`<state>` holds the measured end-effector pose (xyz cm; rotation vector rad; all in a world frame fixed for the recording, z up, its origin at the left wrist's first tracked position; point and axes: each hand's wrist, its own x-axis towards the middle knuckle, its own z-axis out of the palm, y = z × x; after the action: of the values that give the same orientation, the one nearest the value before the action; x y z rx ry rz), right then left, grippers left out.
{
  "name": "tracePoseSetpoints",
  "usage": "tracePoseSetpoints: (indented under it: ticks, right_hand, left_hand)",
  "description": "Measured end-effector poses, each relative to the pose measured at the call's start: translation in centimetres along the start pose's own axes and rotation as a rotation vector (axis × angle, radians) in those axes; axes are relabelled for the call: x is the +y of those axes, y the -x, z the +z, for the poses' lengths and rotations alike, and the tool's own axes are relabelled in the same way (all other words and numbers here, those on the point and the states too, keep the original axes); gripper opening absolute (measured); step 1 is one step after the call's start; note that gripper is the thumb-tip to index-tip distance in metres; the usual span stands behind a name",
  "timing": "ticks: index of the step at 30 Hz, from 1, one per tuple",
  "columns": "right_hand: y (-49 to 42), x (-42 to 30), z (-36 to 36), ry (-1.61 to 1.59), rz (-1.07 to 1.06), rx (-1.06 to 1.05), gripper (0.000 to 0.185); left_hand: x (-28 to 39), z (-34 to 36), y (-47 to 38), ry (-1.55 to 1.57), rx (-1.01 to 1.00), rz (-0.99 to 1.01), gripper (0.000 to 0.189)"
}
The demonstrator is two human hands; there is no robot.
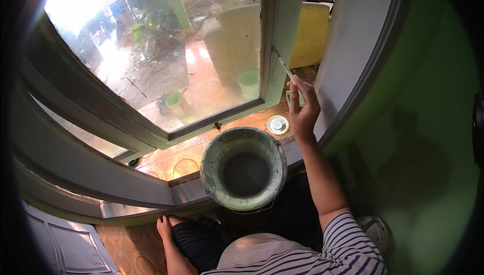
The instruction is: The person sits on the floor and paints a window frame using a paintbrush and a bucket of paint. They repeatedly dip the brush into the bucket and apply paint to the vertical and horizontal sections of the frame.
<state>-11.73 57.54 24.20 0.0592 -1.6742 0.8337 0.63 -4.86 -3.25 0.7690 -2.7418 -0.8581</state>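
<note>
My right hand (304, 105) grips a thin paintbrush (286, 68) by its pale handle. The brush tip meets the side of the wooden window sash frame (278, 44), where grey and pale green surfaces join. Below and left of that hand, a paint-smeared bucket (244, 174) with a wire handle stands at the window sill, grey liquid inside it. My left hand (164, 226) rests at my knee with no tool visible in it; its fingers are partly hidden by the angle. The glass pane (189, 59) fills the sash to the left of the brush.
Outside on the patterned tile floor (185, 163) lies a round white lid (278, 124). A yellow sofa-like piece (309, 35) stands beyond the opening. The grey window jamb (353, 29) and green wall (419, 169) are close on my right. A white panelled door (72, 244) is at lower left.
</note>
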Motion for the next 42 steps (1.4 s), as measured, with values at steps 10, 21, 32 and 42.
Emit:
tracePoseSetpoints:
  ticks: [10, 21, 32, 42]
  right_hand:
    - [2.4, 2.3, 0.7, -0.328, 0.321, 0.072, 0.020]
    - [4.7, 4.3, 0.5, -0.263, 0.380, -0.005, 0.019]
    - [0.9, 2.5, 1.6, -0.744, 0.423, 0.218, 0.018]
    - [5.0, 4.0, 0.8, -0.566, 0.668, 0.077, 0.021]
  left_hand:
    - [-1.4, 0.2, -1.1, -0.099, -0.004, 0.074, 0.046]
    - [-1.5, 0.2, -2.0, -0.191, -0.046, 0.094, 0.051]
    - [-2.2, 0.0, -2.2, -0.405, -0.085, 0.186, 0.051]
    - [-1.8, -1.4, -1.7, -0.389, -0.067, 0.203, 0.051]
